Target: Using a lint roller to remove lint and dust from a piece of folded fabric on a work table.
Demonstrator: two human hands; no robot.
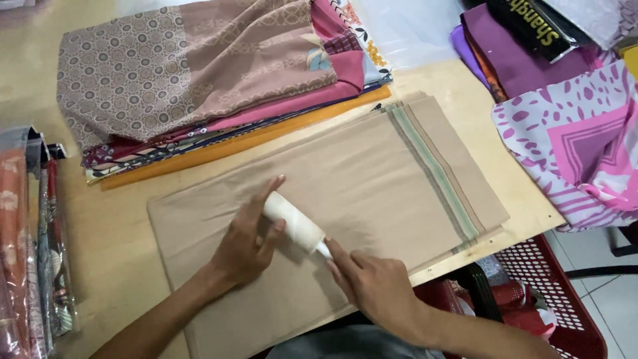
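My right hand [375, 282] lies low on the folded beige cloth [359, 179], fingers pinched narrow on the near end of the white lint roller [292, 223]; the handle itself is hidden under those fingers, so I cannot tell its shape. My left hand [246, 242] curls over the roller's far end, index finger stretched along its top, palm touching the cloth. The roller lies tilted across the cloth's middle. The cloth rests flat on the pale wooden table [106, 239], its near corner cut off by my forearms, a green-and-brown striped band [435, 173] running down its right part. At the left edge, wrapped fabrics [30, 239] are cropped and hard to make out. Below the table's right corner sits a red perforated basket [565, 292], contents unclear. Farther off, a stack of patterned folded fabrics [199, 80] touches the cloth's far edge. At right, pink-and-white printed fabric [578, 146] overhangs the table.
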